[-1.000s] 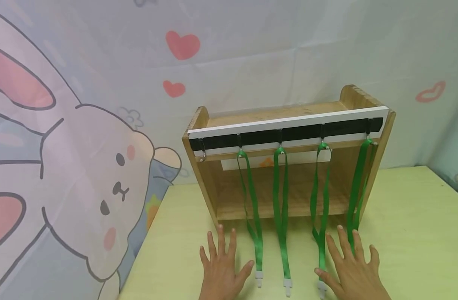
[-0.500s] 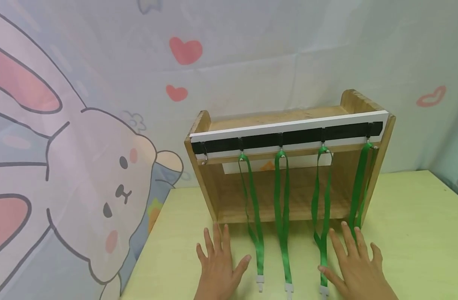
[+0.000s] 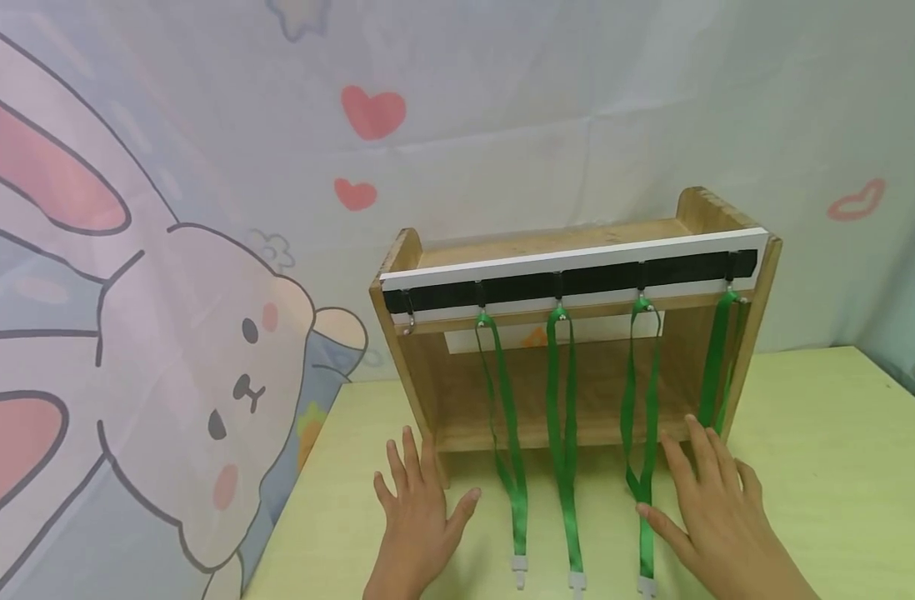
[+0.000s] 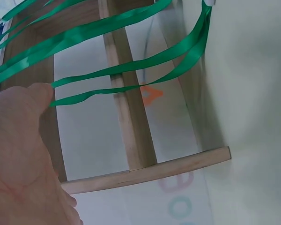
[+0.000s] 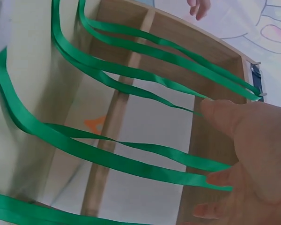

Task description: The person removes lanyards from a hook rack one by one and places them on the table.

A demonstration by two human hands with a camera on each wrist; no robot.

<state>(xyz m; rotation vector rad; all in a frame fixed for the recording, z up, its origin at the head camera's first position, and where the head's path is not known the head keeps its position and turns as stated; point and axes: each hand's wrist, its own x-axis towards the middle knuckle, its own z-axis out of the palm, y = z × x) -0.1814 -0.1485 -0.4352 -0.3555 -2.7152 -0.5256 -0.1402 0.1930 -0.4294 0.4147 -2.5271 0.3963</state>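
Note:
Green lanyards [image 3: 562, 400], several in all, hang from metal hooks on a black strip [image 3: 517, 287] across a small wooden shelf [image 3: 397, 350]. Their lower ends carry white plastic clips [image 3: 519, 565]. The leftmost hook [image 3: 408, 321] bears no lanyard. My left hand [image 3: 420, 521], fingers spread and holding nothing, is over the table left of the leftmost lanyard. With its fingers extended, my right hand [image 3: 716, 504] is in front of the two rightmost lanyards and hides the lower part of the outer one. Both wrist views show ribbons passing behind the left hand [image 4: 18, 131] and right hand [image 5: 257, 145].
The shelf stands on a pale yellow-green table [image 3: 825, 450]. Behind it and on the left hangs a cloth backdrop [image 3: 487, 150] with a cartoon rabbit and hearts. A white card [image 3: 615, 327] shows inside the shelf.
Both hands have risen toward the shelf, the left one also drifting left. The right hand covers more of the rightmost lanyard. The head view has tilted slightly; the lanyards stay on their hooks.

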